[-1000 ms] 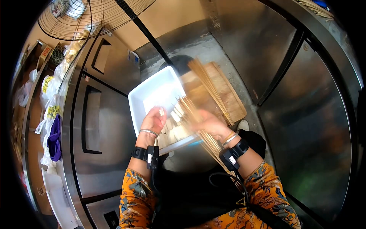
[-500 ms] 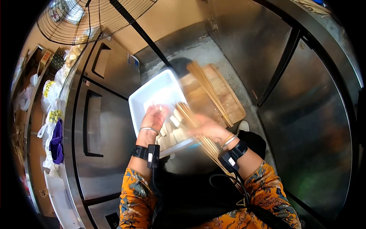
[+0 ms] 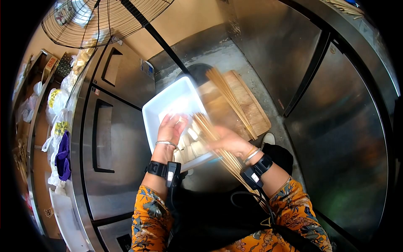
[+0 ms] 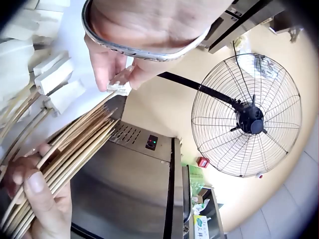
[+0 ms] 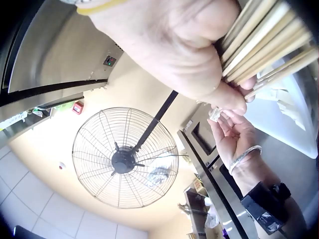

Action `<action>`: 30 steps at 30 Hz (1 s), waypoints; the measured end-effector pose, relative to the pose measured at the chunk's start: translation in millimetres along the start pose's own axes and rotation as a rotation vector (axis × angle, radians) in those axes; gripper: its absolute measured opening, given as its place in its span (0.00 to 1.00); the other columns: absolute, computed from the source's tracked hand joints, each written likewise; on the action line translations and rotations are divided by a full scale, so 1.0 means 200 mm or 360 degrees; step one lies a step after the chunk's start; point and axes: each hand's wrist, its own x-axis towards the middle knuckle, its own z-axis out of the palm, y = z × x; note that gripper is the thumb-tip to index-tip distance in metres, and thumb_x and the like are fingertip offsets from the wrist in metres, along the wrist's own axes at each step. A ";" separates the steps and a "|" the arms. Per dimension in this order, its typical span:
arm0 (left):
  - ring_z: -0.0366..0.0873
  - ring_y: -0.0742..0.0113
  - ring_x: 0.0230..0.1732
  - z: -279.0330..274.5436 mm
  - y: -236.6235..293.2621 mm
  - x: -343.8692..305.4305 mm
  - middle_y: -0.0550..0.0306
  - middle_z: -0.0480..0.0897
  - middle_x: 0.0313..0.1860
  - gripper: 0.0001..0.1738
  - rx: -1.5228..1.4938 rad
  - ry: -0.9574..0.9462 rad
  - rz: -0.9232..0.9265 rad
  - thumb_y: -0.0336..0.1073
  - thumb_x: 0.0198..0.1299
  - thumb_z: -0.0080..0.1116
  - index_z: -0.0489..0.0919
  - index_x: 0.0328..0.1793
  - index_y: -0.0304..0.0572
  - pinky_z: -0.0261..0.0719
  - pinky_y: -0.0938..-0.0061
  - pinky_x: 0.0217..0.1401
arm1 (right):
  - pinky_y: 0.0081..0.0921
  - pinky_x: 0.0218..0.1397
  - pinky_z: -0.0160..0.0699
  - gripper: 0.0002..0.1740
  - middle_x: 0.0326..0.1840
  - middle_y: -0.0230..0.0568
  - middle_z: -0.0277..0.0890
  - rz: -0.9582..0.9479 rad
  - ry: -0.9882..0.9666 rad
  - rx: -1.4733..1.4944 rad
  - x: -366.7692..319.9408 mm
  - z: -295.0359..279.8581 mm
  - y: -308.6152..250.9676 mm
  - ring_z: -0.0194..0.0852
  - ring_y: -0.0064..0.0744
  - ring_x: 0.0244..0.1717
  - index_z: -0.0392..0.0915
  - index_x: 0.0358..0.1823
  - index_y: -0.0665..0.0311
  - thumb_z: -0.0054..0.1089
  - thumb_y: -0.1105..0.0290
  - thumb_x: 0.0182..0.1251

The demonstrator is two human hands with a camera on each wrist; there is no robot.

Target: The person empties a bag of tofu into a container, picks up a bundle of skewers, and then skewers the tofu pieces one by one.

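Note:
In the head view my left hand [image 3: 170,131] is over a white bin [image 3: 152,110], its fingertips pinching a small pale piece, clearer in the left wrist view as a white piece [image 4: 120,88]. My right hand [image 3: 231,143] grips a bundle of thin wooden skewers [image 3: 230,163] at the bin's right side. In the left wrist view, the tip of one skewer in the bundle [image 4: 79,149] meets the white piece; whether it goes in cannot be told. Pale blocks [image 3: 194,148] lie in the bin's near end, some with sticks in them [image 4: 61,97].
More skewers [image 3: 233,105] lie on a wooden board [image 3: 256,111] right of the bin. A wire-cage fan [image 3: 105,21] stands at the back left on a black pole. Steel cabinets [image 3: 121,138] flank both sides; a shoe [image 3: 268,138] is by the board.
My left hand has turned slightly, with its fingers more spread around the pale piece. The right hand and its skewers have shifted a little lower in the head view.

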 end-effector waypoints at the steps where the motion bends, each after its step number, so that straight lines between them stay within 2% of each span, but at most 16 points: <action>1: 0.80 0.57 0.49 0.00 0.00 0.00 0.47 0.78 0.48 0.19 0.0025 -0.0010 0.0016 0.27 0.65 0.51 0.68 0.62 0.38 0.83 0.67 0.54 | 0.19 0.40 0.74 0.24 0.40 0.31 0.75 0.0006 0.0001 -0.0010 0.00 0.00 0.00 0.71 0.19 0.36 0.69 0.56 0.65 0.64 0.73 0.58; 3: 0.80 0.57 0.49 0.01 0.00 -0.02 0.46 0.78 0.48 0.19 0.0074 -0.0032 0.0046 0.27 0.65 0.51 0.69 0.62 0.37 0.83 0.68 0.54 | 0.19 0.40 0.74 0.24 0.40 0.32 0.75 0.0019 0.0003 -0.0030 0.00 0.00 0.00 0.72 0.19 0.36 0.69 0.57 0.65 0.64 0.73 0.58; 6: 0.81 0.57 0.48 0.03 -0.01 -0.04 0.46 0.78 0.48 0.19 0.0141 -0.0078 0.0069 0.27 0.64 0.52 0.69 0.62 0.36 0.83 0.69 0.53 | 0.13 0.24 0.71 0.23 0.31 0.29 0.73 -0.0060 0.0071 0.0044 0.01 0.01 0.01 0.69 0.16 0.24 0.70 0.55 0.66 0.65 0.76 0.57; 9: 0.81 0.58 0.47 0.03 -0.03 -0.05 0.46 0.78 0.47 0.19 0.0170 -0.0072 0.0085 0.29 0.65 0.52 0.69 0.62 0.36 0.84 0.69 0.51 | 0.14 0.25 0.71 0.23 0.32 0.29 0.73 -0.0089 0.0046 0.0077 0.00 0.01 0.01 0.70 0.16 0.25 0.70 0.55 0.66 0.64 0.77 0.57; 12: 0.81 0.58 0.46 0.03 -0.02 -0.05 0.47 0.79 0.47 0.19 0.0104 -0.0027 0.0071 0.31 0.66 0.51 0.69 0.62 0.36 0.84 0.70 0.50 | 0.18 0.38 0.73 0.23 0.39 0.30 0.75 -0.0072 0.0005 0.0039 -0.02 0.01 -0.01 0.71 0.17 0.35 0.70 0.56 0.66 0.62 0.75 0.58; 15: 0.81 0.58 0.45 0.03 -0.03 -0.06 0.47 0.79 0.46 0.19 0.0168 0.0033 0.0142 0.32 0.67 0.50 0.69 0.63 0.36 0.85 0.70 0.49 | 0.14 0.27 0.71 0.23 0.32 0.30 0.74 -0.0127 0.0048 0.0092 0.00 0.02 0.00 0.70 0.16 0.26 0.71 0.55 0.66 0.64 0.78 0.56; 30: 0.82 0.62 0.43 0.07 -0.05 -0.10 0.50 0.81 0.44 0.21 0.0310 -0.0025 0.0039 0.33 0.65 0.54 0.70 0.63 0.35 0.84 0.75 0.46 | 0.15 0.29 0.73 0.23 0.35 0.29 0.73 -0.0171 0.0054 0.0087 0.03 0.00 0.04 0.71 0.17 0.29 0.70 0.55 0.66 0.64 0.78 0.56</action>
